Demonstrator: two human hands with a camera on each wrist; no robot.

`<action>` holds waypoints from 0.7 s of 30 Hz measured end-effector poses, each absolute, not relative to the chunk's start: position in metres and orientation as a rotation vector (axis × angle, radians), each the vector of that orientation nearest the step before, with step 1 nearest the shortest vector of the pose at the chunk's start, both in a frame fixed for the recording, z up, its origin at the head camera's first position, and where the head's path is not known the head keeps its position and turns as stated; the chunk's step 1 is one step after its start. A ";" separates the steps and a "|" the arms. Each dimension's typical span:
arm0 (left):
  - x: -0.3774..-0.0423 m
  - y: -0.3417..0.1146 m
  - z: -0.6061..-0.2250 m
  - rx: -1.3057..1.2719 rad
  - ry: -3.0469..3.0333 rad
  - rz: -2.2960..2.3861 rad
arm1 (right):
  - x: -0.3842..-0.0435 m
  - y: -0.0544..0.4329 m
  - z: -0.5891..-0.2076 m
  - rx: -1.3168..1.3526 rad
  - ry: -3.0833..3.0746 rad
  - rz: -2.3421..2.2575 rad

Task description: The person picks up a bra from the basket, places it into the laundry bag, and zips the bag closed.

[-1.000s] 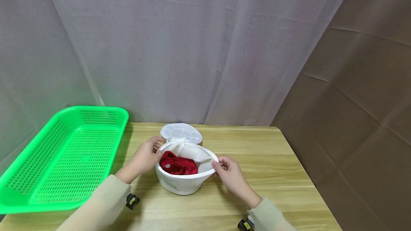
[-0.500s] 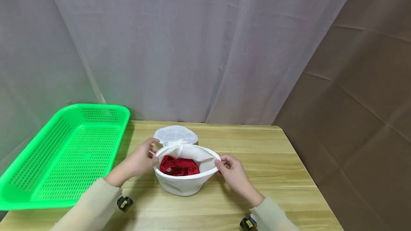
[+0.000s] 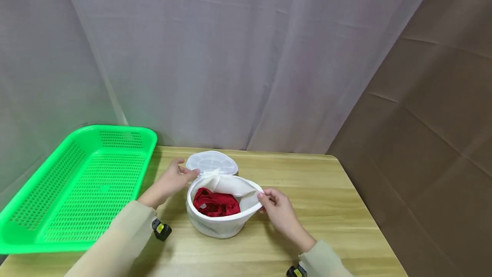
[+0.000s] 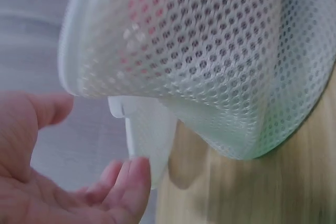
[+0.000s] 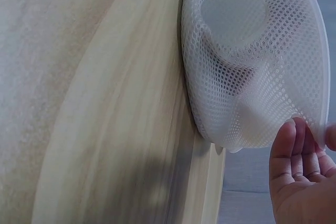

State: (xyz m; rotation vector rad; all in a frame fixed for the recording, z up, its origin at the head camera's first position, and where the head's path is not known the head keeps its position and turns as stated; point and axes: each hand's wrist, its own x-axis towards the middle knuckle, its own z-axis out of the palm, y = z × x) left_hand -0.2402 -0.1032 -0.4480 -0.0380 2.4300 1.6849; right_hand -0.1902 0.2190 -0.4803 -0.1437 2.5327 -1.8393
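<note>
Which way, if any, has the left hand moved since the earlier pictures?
Yes: in the head view, the left hand has moved forward, nearer the far edge of the table.

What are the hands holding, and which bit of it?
The right hand pinches the white mesh bag by its rim, on the right side. The left hand holds nothing.

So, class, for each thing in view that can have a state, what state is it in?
Bag: upright, mouth open, one side pulled out.
Lid: open, folded back behind the bag.
Red cloth: crumpled, inside the bag.
Left grip: thumb and fingers apart, by the lid.
Right grip: pinching the bag.
Green basket: upright.
Curtain: hanging, creased.
</note>
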 end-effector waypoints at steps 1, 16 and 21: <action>-0.243 -0.102 -0.449 -0.056 2.436 1.674 | -0.189 0.219 -0.480 -0.135 2.537 -1.832; -0.276 -0.095 -0.484 -0.335 2.132 2.025 | -0.188 0.214 -0.481 -0.113 2.533 -1.839; -0.279 -0.094 -0.496 -0.316 2.146 2.022 | -0.182 0.207 -0.465 -0.114 2.538 -1.813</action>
